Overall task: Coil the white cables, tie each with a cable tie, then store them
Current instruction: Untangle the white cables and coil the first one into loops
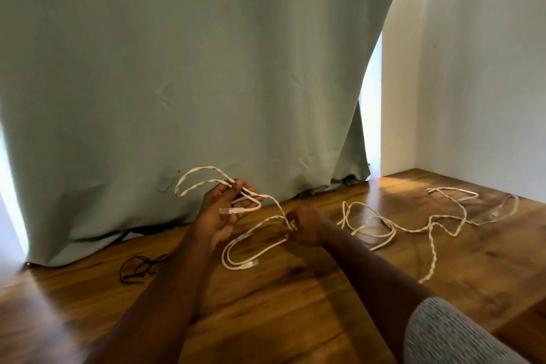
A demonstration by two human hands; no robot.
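the white cable (267, 199) is a twisted pair of cords, partly lifted off the wooden floor (295, 304) and partly trailing across it to the right in loose bends toward the white wall (478, 68). the left hand (226, 210) is held palm up with fingers spread and relaxed; a loop of the cable hangs over its fingers and a clear plug (232, 211) lies across the palm. the right hand (304, 226) is curled into a fist, pinching the cable just below and to the right of the left hand. another loop with plugs sags to the floor beneath both hands. a black cable tie (141, 269) lies on the floor to the left, near the green curtain (177, 68).
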